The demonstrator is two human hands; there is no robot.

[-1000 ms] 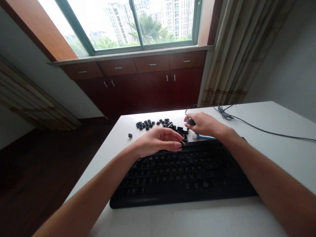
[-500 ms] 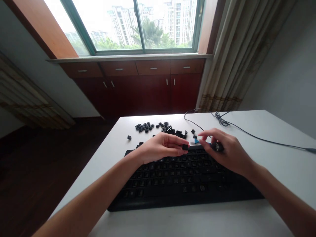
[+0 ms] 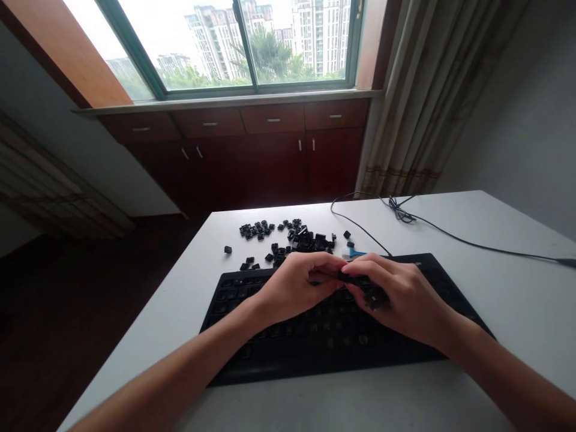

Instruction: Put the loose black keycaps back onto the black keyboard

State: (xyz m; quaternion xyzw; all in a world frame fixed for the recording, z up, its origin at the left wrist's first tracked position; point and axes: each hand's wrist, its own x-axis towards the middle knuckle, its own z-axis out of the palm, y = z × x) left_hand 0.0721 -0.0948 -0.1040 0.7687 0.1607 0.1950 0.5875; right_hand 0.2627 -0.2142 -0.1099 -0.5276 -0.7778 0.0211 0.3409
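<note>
**Dark keycap pinched over the keyboard**

At far left, a lone keycap (image 3: 228,249) sits on the counter (image 3: 517,306), and a loose heap of black keycaps (image 3: 302,241) lies just behind the black keyboard (image 3: 274,354). The left hand (image 3: 294,288) curls inward, meeting the right; whether it grips anything is hidden. Behind them sits a small blue-and-white object (image 3: 353,254), too small to identify. The right hand (image 3: 400,300) is nearly closed on a dark keycap (image 3: 371,297), partly hidden by its fingers. That keycap could slip from a loose pinch and fall among the keys. Farther right, a black cable (image 3: 400,217) loops across the counter, where a careless reach could snag it and scatter the heap.
</note>
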